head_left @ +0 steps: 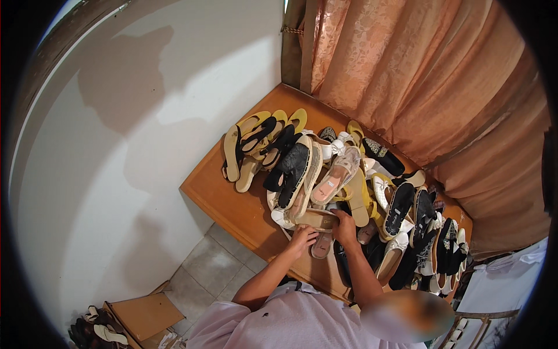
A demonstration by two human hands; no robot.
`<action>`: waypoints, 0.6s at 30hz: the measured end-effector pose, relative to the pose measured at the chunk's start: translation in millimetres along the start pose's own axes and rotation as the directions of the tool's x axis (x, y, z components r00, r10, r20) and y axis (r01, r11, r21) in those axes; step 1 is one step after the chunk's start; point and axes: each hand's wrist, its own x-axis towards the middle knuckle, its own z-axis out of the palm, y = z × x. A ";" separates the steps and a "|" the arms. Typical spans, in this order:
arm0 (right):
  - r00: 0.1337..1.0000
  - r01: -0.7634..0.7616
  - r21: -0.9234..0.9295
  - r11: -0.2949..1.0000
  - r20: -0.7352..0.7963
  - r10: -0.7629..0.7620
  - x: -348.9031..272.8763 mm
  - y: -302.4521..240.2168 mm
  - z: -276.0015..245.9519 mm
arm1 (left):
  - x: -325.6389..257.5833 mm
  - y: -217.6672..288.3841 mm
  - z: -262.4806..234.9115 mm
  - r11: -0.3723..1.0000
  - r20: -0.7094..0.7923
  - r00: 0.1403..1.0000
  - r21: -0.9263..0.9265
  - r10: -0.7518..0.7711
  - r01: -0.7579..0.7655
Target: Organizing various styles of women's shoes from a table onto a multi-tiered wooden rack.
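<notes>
At the front edge of the shoe pile, a white flat shoe (317, 219) with a beige insole lies crosswise between my hands. My right hand (344, 228) is closed on its heel end. Against the near side of the same shoe, my left hand (302, 239) has its fingers bent and gripping. Just behind it lean a black espadrille (295, 168) and a lacy pale shoe (337, 174) with a pink insole. A yellow-strapped sandal (357, 200) lies beyond my right hand. Below the held shoe, a pinkish insole (321, 246) shows between my wrists.
An orange-brown wooden table (215, 198) carries the heap. Yellow and black sandals (232, 154) stand at its far left, and several black and white flats (442, 256) crowd the right. A peach curtain (395, 70) hangs behind. On the floor, a cardboard box (145, 314) sits beside more shoes.
</notes>
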 end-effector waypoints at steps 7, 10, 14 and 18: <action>1.000 0.013 -0.062 0.998 -0.018 -0.014 -16.0 -23.6 -46.8 | -30.4 16.3 -4.9 0.991 0.235 0.966 -0.059 -0.104 0.121; 0.995 -0.072 -0.108 0.992 0.062 0.079 -30.4 -49.5 -110.2 | -50.1 29.3 11.6 0.963 0.463 0.848 0.050 -0.259 0.267; 0.985 -0.171 -0.079 0.982 -0.055 0.167 -55.8 -78.2 -177.6 | -76.6 40.2 55.2 0.951 0.588 0.751 0.242 -0.301 0.191; 0.950 -0.058 -0.039 0.998 -0.308 0.043 -69.9 -92.5 -191.0 | -75.4 31.0 96.3 0.857 0.495 0.852 0.352 0.173 -0.378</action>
